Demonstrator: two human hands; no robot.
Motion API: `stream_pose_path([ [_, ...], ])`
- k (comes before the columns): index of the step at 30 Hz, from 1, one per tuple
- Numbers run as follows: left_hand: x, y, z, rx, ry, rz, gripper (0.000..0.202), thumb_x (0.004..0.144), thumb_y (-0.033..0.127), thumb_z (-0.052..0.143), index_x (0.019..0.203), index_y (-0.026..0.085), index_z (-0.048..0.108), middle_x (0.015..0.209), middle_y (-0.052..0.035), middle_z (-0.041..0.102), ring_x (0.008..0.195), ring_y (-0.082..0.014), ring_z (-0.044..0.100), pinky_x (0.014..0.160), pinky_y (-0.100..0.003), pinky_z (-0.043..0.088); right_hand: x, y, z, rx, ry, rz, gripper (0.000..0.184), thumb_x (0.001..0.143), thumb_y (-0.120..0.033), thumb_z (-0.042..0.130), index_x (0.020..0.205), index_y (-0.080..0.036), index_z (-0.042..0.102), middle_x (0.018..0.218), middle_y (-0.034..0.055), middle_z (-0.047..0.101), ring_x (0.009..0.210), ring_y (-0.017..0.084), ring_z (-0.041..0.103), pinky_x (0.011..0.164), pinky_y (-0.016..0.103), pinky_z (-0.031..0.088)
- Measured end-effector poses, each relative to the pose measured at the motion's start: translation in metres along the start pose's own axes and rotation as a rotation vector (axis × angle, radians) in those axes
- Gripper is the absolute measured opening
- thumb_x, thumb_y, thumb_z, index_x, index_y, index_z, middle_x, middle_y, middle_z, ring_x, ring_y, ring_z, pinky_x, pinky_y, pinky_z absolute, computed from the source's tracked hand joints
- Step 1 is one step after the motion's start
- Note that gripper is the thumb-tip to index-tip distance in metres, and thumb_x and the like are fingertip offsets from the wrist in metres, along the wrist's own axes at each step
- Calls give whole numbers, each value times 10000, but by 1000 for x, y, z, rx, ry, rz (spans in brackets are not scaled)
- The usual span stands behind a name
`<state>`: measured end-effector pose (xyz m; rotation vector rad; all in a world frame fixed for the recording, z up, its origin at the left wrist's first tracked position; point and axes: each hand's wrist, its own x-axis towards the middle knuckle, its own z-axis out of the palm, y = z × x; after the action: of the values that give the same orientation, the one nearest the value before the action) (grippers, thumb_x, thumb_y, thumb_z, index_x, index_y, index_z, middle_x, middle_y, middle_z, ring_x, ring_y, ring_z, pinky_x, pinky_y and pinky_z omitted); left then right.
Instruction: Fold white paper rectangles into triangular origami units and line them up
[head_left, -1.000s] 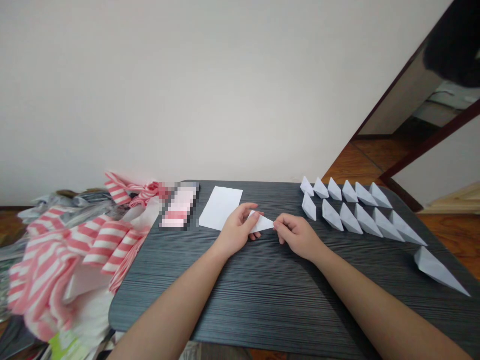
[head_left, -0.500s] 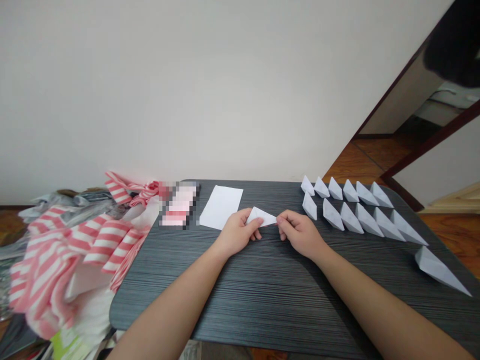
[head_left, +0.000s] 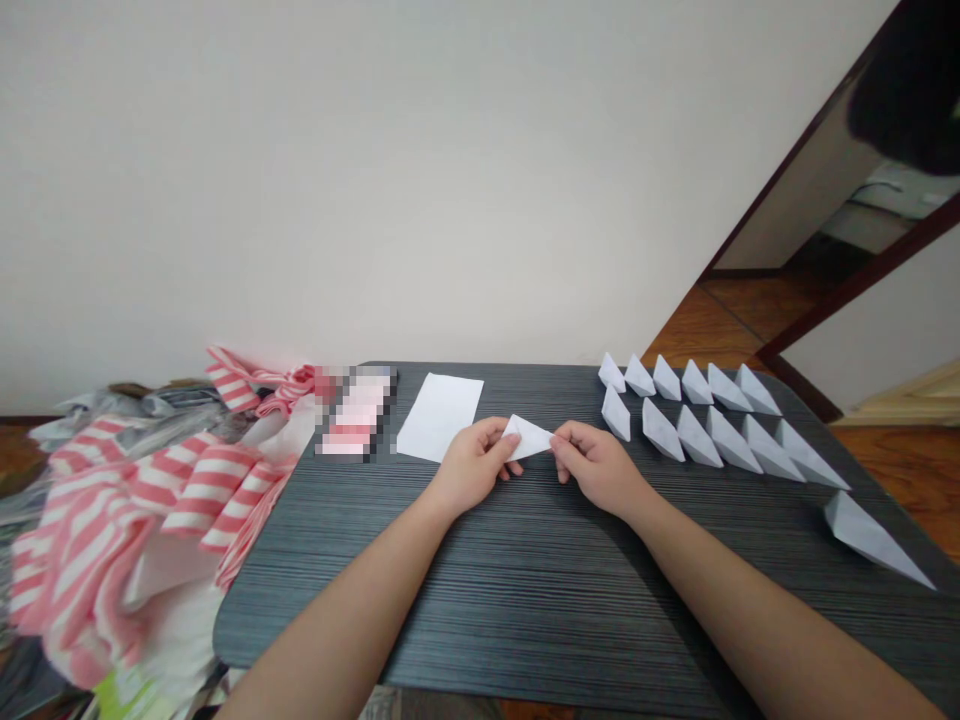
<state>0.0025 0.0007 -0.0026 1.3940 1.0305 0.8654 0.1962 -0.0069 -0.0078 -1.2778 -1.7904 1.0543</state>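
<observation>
A small piece of folded white paper (head_left: 529,438), roughly triangular, is held between both hands just above the dark table. My left hand (head_left: 480,462) is closed on its wide left end, thumb on top and fingers beneath. At the pointed right end, my right hand (head_left: 589,460) pinches the tip between thumb and fingers. Flat white paper (head_left: 441,412) lies behind and left of my left hand. To the right stand several folded white paper shapes (head_left: 701,436) in two rows, and one more folded paper shape (head_left: 874,537) sits nearer the right edge.
The dark wood-grain table (head_left: 465,610) stands against a pale wall (head_left: 450,200). A blurred-out phone-like object (head_left: 355,412) lies at its back left. Beside the table's left edge are heaped red-and-white striped cloths (head_left: 195,490). A doorway with wooden floor (head_left: 750,320) is at right.
My right fingers have moved slightly left onto the tip of the folded paper. The whole view has shifted a little; the other things rest where they were.
</observation>
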Motion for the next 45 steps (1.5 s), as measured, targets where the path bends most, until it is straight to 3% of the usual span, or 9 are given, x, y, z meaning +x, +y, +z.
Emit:
stream_pose_path([
  [5, 2, -4, 0, -44, 162, 6, 329, 822, 416, 515, 996, 137, 521, 593, 10, 575, 483, -100, 547, 459, -205, 433, 0, 1, -2, -11, 69, 0, 248, 898, -333, 433, 706, -195, 509, 530, -26, 560, 517, 130, 520, 599, 263, 416],
  [12, 4, -11, 1, -72, 59, -40, 287, 814, 372, 537, 970, 131, 539, 707, -44, 643, 537, -112, 597, 476, -208, 449, 1, 7, -1, 41, 119, 37, 252, 893, -364, 435, 713, -199, 499, 517, -23, 556, 498, 134, 507, 557, 261, 407],
  [19, -4, -3, 3, 71, 18, 56, 548, 808, 288, 553, 1322, 211, 379, 814, -33, 647, 589, -106, 576, 530, -216, 439, 1, 7, 0, 71, 85, 42, 252, 883, -347, 457, 679, -200, 481, 490, -31, 548, 467, 123, 492, 533, 253, 402],
  [22, -6, 0, 5, 219, 52, 131, 466, 786, 272, 578, 1243, 218, 507, 1021, -70, 619, 739, -133, 577, 595, -231, 448, 1, 5, 3, 103, 56, 45, 229, 878, -342, 470, 707, -194, 507, 514, -30, 559, 473, 115, 511, 538, 250, 412],
  [25, -7, 0, 5, 303, 55, 148, 424, 783, 290, 583, 1200, 213, 559, 1099, -82, 596, 812, -159, 563, 658, -262, 456, 1, 2, 7, 256, 40, 56, 177, 874, -361, 474, 863, -192, 523, 633, -15, 607, 465, 106, 546, 479, 237, 405],
  [30, -6, -2, 3, 299, 54, 131, 447, 788, 335, 582, 1211, 195, 553, 1051, -89, 613, 789, -168, 562, 693, -286, 452, -1, -1, 12, 394, -40, 27, 266, 824, -328, 555, 1046, -205, 476, 710, -2, 603, 545, 125, 592, 414, 209, 366],
  [33, -7, -1, 5, 261, 41, 148, 451, 772, 360, 605, 1186, 188, 562, 1015, -83, 624, 812, -175, 568, 714, -286, 450, -2, -1, 11, 374, -46, 8, 251, 815, -291, 568, 1040, -206, 497, 735, -1, 593, 569, 113, 573, 457, 215, 397],
  [39, -9, 6, 7, 338, 6, 195, 426, 687, 374, 688, 1048, 170, 589, 868, -48, 596, 679, -133, 518, 603, -241, 412, -2, 0, 11, 366, -42, -33, 199, 840, -278, 538, 1022, -202, 515, 733, -4, 575, 576, 110, 547, 484, 225, 407],
  [45, -9, 2, 8, 330, 0, 176, 363, 753, 329, 616, 1068, 157, 562, 803, -38, 561, 628, -111, 494, 559, -225, 394, -2, 2, 12, 282, -82, -62, 149, 857, -273, 521, 986, -199, 536, 717, -5, 570, 592, 116, 561, 510, 232, 429],
])
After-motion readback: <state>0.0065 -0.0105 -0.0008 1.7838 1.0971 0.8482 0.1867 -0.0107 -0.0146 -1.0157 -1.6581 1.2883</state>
